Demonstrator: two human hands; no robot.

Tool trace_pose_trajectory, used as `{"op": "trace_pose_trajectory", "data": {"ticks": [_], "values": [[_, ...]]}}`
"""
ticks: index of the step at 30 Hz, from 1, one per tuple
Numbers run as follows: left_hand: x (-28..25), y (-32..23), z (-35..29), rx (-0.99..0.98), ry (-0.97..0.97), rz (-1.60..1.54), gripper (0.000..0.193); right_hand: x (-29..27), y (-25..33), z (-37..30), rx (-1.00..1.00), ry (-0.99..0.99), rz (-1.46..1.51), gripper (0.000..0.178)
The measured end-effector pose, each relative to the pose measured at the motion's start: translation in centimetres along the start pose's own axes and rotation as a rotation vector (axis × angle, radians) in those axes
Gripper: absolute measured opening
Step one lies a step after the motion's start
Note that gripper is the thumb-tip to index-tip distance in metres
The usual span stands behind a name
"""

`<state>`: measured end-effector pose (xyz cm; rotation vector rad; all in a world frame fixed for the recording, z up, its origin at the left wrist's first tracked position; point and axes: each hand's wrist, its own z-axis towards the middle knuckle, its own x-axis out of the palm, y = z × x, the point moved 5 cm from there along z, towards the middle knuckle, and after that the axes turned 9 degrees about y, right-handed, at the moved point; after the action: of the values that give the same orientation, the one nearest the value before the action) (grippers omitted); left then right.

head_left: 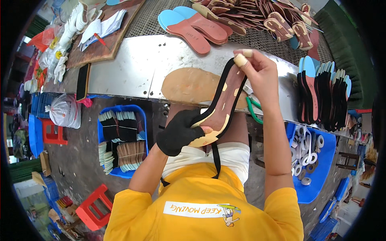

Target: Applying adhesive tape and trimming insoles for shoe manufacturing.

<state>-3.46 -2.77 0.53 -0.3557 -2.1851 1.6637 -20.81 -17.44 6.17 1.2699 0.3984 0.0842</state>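
An insole (227,108), reddish brown with cream patches and a black strip along its edge, is held slanting over the front of the metal bench. My left hand (177,132), in a black glove with the thumb tip bare, grips its wide lower end. At the narrow upper end my right hand (259,70) pinches the edge and black strip; light tape wraps its thumb and a finger. A loose tail of black strip (216,160) hangs below the insole. Behind it a tan sole-shaped piece (189,85) lies on the bench, and a green-handled tool (253,108) is partly hidden near my right wrist.
Blue-and-pink insoles (189,34) and a heap of brown ones (257,12) lie at the back of the bench (120,76). Black-edged insoles (321,96) stand at right. Blue bins hold insole bundles (130,154) and tape rolls (306,158). A red stool (94,207) is lower left.
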Motion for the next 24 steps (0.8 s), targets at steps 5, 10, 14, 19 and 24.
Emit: {"op": "trace_pose_trajectory", "data": {"ticks": [5, 10, 14, 19, 24], "values": [[-0.3, -0.2, -0.2, -0.116, 0.020, -0.041, 0.035, 0.0, -1.4, 0.4, 0.118, 0.181, -0.121, 0.020], [-0.5, 1.0, 0.6, 0.024, 0.005, -0.138, 0.040, -2.5, -3.1, -0.2, 0.256, 0.064, 0.338, 0.035], [-1.1, 2.5, 0.9, 0.107, -0.037, -0.610, 0.062, 0.1, 1.9, -3.5, -0.486, -0.083, -0.845, 0.047], [1.4, 1.7, 4.0, 0.047, 0.200, -0.499, 0.076, -2.2, 0.6, -7.0, -0.377, 0.242, -0.770, 0.055], [-5.5, 4.0, 4.7, 0.323, -0.166, -0.242, 0.061, -12.8, -2.7, -9.5, 0.027, -0.244, -0.428, 0.074]]}}
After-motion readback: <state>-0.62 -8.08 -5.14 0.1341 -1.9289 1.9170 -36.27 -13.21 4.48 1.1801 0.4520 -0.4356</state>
